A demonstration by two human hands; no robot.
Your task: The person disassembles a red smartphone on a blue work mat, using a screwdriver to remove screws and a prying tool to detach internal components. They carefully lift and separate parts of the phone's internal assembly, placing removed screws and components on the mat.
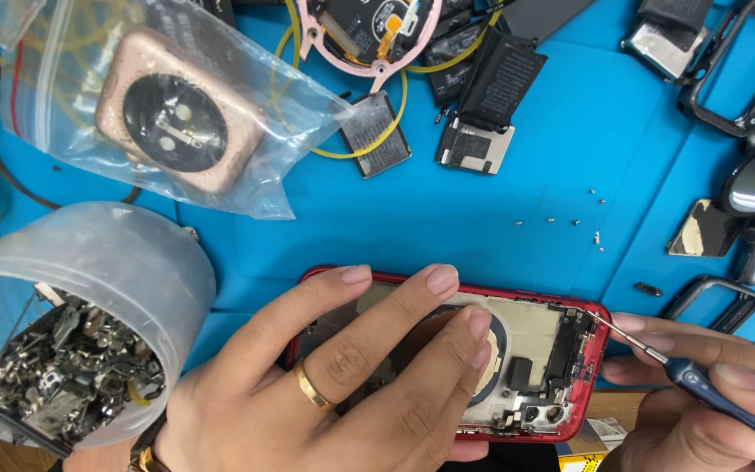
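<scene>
While left hand (342, 376) lies flat on red phone shell (570, 350) | right hand (709, 393) grips screwdriver (701, 385) | clear bag (176, 114) top-left

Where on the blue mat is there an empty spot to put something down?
The biggest bare patch of blue mat lies between the red phone frame, the bagged watch and the tiny screws. The top and right edges are crowded with batteries and watch frames.

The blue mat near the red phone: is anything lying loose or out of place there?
Yes. Several tiny screws lie scattered loose on the blue mat, above the opened red phone housing, in no tray. The left hand presses the housing; the right hand holds a screwdriver at its corner.
</scene>
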